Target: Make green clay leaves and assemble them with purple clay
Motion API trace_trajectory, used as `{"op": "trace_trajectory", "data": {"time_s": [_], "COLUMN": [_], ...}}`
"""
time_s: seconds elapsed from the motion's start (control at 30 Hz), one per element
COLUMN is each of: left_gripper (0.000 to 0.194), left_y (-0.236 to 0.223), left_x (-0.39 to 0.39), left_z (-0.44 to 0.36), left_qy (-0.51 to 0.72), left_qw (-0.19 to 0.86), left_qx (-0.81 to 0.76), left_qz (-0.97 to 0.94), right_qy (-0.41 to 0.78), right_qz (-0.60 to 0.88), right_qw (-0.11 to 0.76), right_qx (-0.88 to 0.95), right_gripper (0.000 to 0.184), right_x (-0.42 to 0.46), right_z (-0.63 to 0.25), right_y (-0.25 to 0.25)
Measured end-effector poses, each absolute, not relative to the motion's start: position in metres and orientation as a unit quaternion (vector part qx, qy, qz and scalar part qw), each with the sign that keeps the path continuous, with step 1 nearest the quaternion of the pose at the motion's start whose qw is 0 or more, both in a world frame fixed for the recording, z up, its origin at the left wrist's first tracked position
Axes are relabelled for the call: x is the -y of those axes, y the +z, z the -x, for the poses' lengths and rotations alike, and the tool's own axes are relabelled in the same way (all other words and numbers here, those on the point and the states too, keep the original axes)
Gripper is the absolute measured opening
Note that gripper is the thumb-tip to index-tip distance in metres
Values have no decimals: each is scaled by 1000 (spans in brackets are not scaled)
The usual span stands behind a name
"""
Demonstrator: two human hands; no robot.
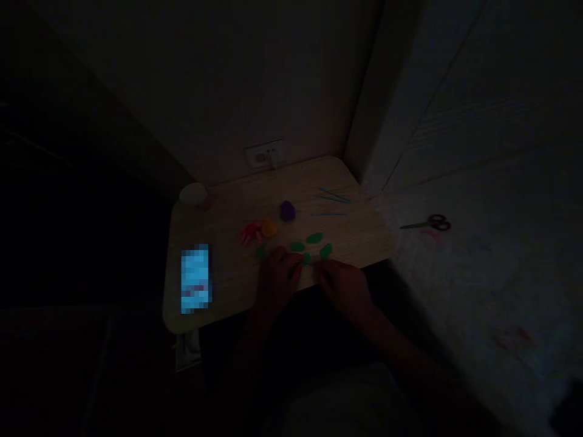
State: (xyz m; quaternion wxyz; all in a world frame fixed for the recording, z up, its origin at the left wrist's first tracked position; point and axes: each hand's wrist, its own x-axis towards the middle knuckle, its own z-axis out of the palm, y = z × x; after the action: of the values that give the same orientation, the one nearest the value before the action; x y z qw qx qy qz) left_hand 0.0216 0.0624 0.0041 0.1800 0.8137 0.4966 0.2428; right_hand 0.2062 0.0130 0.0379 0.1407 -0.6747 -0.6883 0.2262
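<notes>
The view is very dark. Near the front edge of a small wooden table, my left hand [279, 276] is closed, its thumb and fingertips at a small green clay piece [306, 258]. My right hand [344, 286] pinches at the other side of that piece; a thin tip seems to show at its fingers, too dim to name. Around them lie flat green leaf-shaped clay pieces [314, 238], several in all. Beyond my left hand sit an orange clay lump [269, 227], a pink and red clay piece [251, 232] and a purple clay lump [287, 210].
Thin blue sticks [334, 197] lie at the table's [228, 200] back right. A lit phone [195, 279] rests on the left, with a pale cup [194, 194] behind it. Scissors [432, 223] lie on a pale surface to the right. A wall socket [265, 154] is behind.
</notes>
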Motion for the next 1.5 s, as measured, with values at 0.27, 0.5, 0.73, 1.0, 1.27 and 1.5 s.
{"op": "trace_trajectory", "data": {"time_s": [0.27, 0.5, 0.73, 1.0, 1.27, 1.5], "left_gripper": [15, 16, 30, 29, 29, 29], "left_y": [4, 4, 6, 5, 5, 4], "left_x": [-62, -62, -61, -61, -62, -63], "left_z": [-22, -22, -22, -21, -21, -21], "left_qy": [245, 241, 207, 222, 222, 229], "left_qw": [176, 161, 144, 151, 157, 173], "left_qx": [-497, -495, -474, -477, -476, -471], "left_qz": [-814, -819, -843, -837, -836, -834], "right_qy": [222, 221, 209, 216, 213, 213], "right_qz": [664, 686, 682, 686, 694, 688], "right_qw": [161, 121, 137, 134, 120, 124], "right_qx": [695, 683, 687, 682, 677, 682], "right_gripper": [26, 24, 27, 26, 24, 24], "right_x": [-13, -13, -11, -14, -15, -18], "right_z": [-205, -201, -202, -206, -209, -211], "right_y": [33, 37, 39, 38, 38, 42]}}
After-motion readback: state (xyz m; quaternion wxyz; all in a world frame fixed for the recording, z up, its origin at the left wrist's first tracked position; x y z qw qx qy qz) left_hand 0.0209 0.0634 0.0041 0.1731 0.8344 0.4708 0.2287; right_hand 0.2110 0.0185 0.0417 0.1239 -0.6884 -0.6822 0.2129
